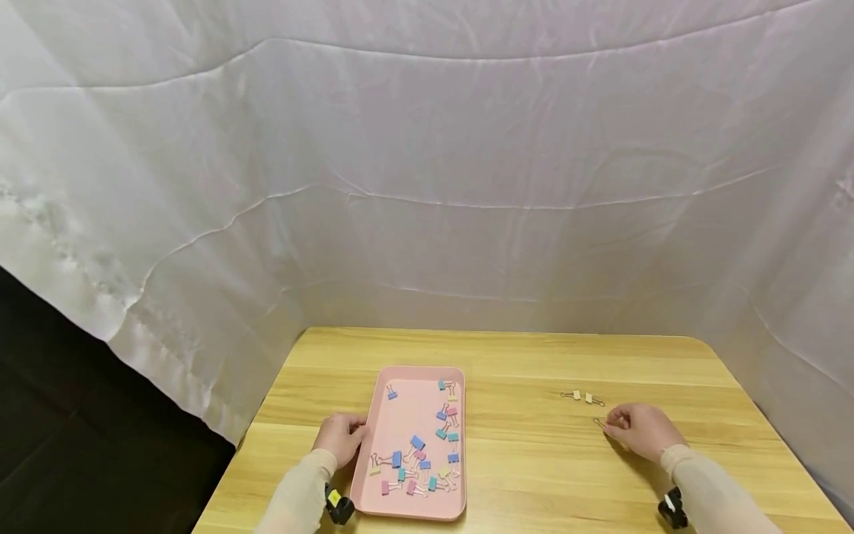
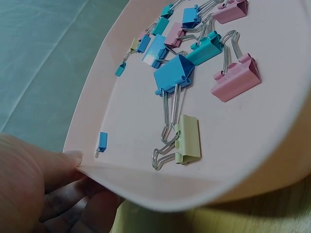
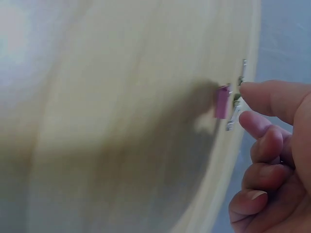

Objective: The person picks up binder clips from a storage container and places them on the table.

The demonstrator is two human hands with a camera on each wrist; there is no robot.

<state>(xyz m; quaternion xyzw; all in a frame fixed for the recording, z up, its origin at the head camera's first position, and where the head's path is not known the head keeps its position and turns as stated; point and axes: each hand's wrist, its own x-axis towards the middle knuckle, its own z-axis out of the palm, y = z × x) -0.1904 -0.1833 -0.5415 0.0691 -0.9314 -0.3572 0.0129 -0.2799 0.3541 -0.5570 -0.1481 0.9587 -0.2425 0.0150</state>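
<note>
My left hand (image 1: pixel 340 437) grips the left rim of a pink tray (image 1: pixel 407 406), its thumb over the edge and the other fingers beneath, as the left wrist view shows. Inside lie several binder clips in blue, teal, pink and pale yellow, among them a yellow clip (image 2: pixel 188 140) near the held corner. At the right of the table, my right hand (image 1: pixel 643 430) is close to a pink binder clip (image 3: pixel 222 103). Thumb and forefinger are apart beside it, the other fingers loosely curled. In the head view the fingers hide the clip's body, leaving a wire handle in sight.
Two pale yellow binder clips, one on the left (image 1: pixel 577 395) and one on the right (image 1: pixel 592 399), lie just beyond my right hand. The wooden table (image 1: pixel 520 445) has rounded far corners. A pale cloth curtain (image 1: pixel 467 245) hangs behind and around it.
</note>
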